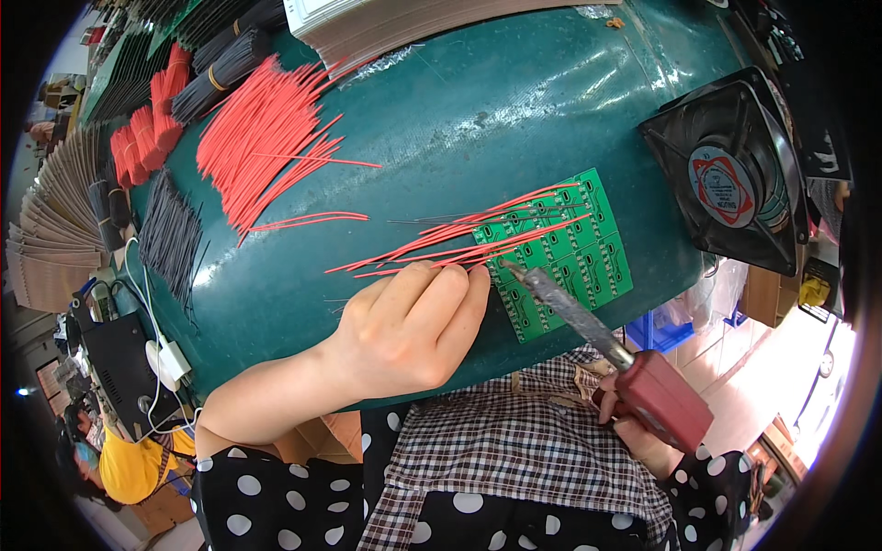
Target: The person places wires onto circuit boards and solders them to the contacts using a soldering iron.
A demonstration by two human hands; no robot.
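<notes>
A green circuit board panel (588, 266) lies on the table, with several red wires (542, 233) running across it to the left. A few thin dark wires (441, 220) lie among them. My left hand (413, 317) is closed at the board's left edge, its fingertips pinching a red wire beside the others. My right hand (638, 432) is wrapped round the red handle of a soldering iron (588, 321). The iron's tip touches or nearly touches the board close to my left fingertips; which of the two I cannot tell.
A loose pile of red wires (266, 138) and a pile of black wires (170, 230) lie at the left, near tied bundles (165, 92). A black fan (726, 174) stands at the right. Stacked boards (386, 28) sit at the back. A person in yellow (138, 468) is at lower left.
</notes>
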